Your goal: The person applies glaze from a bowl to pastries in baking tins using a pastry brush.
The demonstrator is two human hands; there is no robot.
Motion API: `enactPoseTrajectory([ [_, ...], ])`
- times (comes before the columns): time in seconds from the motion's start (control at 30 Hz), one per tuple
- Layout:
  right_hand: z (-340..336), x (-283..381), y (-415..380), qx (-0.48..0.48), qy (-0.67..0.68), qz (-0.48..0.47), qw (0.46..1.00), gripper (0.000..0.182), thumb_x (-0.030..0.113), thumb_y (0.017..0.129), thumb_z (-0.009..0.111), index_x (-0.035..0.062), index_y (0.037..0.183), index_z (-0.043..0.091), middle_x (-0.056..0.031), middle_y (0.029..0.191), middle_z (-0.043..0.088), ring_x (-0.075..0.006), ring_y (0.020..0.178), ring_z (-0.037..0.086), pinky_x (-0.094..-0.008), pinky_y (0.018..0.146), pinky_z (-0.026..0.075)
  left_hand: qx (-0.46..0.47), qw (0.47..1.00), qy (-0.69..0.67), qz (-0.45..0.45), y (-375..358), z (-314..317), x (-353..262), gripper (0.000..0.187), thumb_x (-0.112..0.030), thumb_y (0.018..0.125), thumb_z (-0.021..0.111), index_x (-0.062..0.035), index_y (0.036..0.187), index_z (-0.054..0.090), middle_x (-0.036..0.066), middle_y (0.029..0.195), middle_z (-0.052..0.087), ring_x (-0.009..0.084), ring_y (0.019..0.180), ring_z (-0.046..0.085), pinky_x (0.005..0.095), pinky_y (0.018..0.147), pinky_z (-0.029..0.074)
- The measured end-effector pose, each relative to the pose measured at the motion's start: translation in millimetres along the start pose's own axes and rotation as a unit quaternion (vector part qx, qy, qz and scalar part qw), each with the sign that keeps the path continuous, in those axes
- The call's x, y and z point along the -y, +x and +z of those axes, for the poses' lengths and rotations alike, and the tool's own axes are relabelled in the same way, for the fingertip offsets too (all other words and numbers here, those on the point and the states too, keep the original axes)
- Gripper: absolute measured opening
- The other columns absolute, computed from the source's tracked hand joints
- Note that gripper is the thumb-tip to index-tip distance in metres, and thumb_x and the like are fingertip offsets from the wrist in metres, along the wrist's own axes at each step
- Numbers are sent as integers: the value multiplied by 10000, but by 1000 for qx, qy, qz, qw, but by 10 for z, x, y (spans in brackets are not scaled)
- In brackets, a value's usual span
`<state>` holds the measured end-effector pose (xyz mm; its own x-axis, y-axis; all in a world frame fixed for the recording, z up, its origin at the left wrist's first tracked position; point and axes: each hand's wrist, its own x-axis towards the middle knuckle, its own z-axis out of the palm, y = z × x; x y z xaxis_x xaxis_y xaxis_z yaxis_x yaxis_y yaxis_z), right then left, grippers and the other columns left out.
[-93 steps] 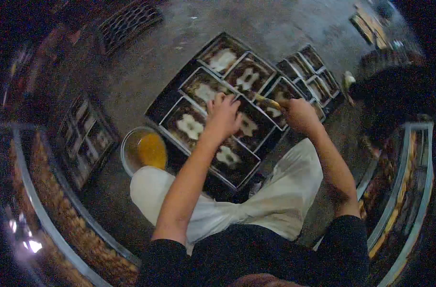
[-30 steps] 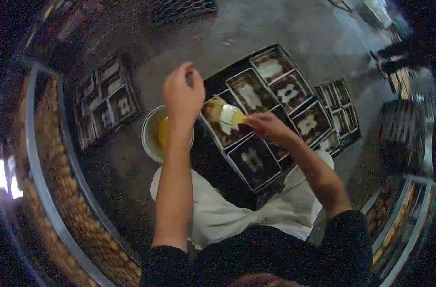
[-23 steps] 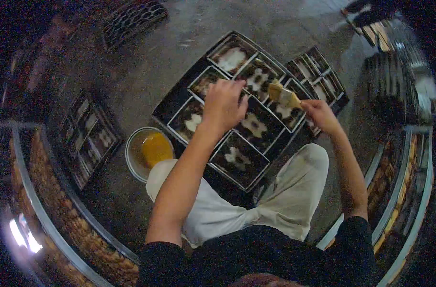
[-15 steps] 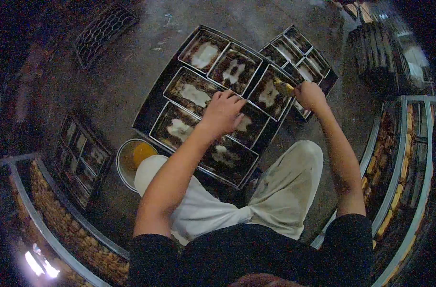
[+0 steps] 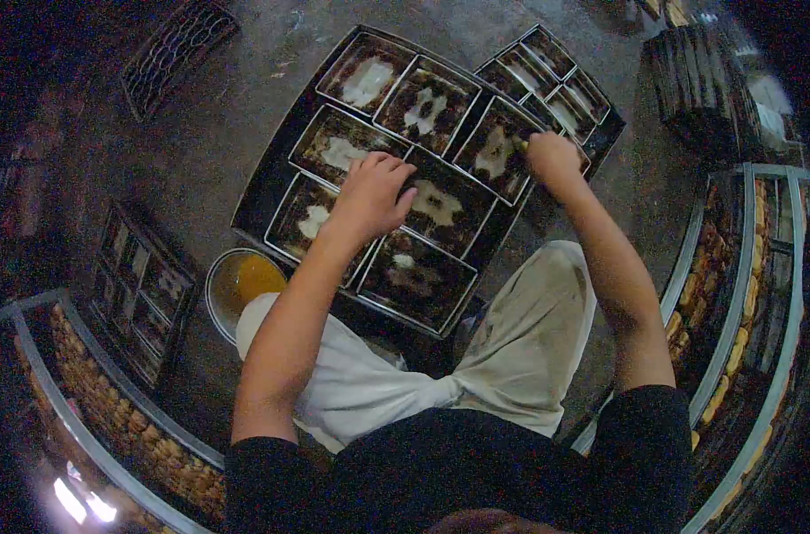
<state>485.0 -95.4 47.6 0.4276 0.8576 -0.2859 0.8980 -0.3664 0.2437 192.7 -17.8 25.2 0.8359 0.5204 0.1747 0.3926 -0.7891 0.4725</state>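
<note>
A dark baking tray (image 5: 245, 209) lies on the floor before my knees, holding several rectangular metal pans (image 5: 424, 198) with worn, pale patches in their blackened bottoms. My left hand (image 5: 369, 191) is over the middle pans, fingers loosely bent and apart, fingertips close to the pan rims. At the right-hand pan (image 5: 495, 151), my right hand (image 5: 554, 158) is closed in a fist round a small yellow-tipped tool (image 5: 524, 145) like a brush. Most of that tool is hidden by the fingers. A metal bowl (image 5: 212, 298) with yellow-orange liquid stands beside my left knee.
Behind the tray's right corner lies another divided pan set (image 5: 540, 76). More pans (image 5: 142, 289) are at the left, and a tray with round hollows (image 5: 178, 53) is farther back. Racks of baked goods (image 5: 138, 427) (image 5: 743, 338) flank both sides. Stacked dark trays (image 5: 697, 89) stand back right.
My left hand has shifted left across the pans. My right hand has moved slightly left and up, staying by the right-hand pan. The whole view has shifted a little.
</note>
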Motion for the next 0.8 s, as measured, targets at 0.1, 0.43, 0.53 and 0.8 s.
enactPoseTrajectory([
  [0.1, -7, 138, -267, 46, 10, -61, 997, 180, 179, 767, 561, 24, 791, 649, -172, 830, 640, -324, 777, 633, -433, 675, 514, 4, 1000, -3, -7, 2, 60, 19, 309, -230, 778, 570, -36, 1018, 584, 114, 1056, 570, 283, 1062, 464, 404, 913, 352],
  [0.43, -200, -155, 125, -31, -75, -40, 996, 193, 187, 789, 531, 40, 800, 656, -187, 807, 630, -327, 776, 631, -422, 652, 517, -31, 999, -20, -12, -59, 35, 46, 294, -209, 771, 574, -28, 1002, 589, 116, 1035, 576, 284, 1043, 474, 402, 916, 357],
  [0.53, -113, -82, 59, -41, -36, -35, 998, 187, 177, 767, 528, 34, 783, 647, -181, 787, 630, -337, 771, 627, -432, 652, 514, -33, 999, -20, -16, -45, 29, 57, 296, -209, 770, 576, -26, 1002, 589, 114, 1035, 577, 282, 1039, 477, 398, 913, 359],
  [0.8, 29, -77, -328, 100, 82, -78, 988, 205, 213, 782, 559, 41, 824, 661, -208, 781, 628, -336, 749, 626, -423, 686, 498, -50, 998, -10, -43, -45, -65, 118, 295, -220, 776, 577, -39, 1009, 588, 107, 1024, 581, 270, 1027, 488, 402, 891, 372],
])
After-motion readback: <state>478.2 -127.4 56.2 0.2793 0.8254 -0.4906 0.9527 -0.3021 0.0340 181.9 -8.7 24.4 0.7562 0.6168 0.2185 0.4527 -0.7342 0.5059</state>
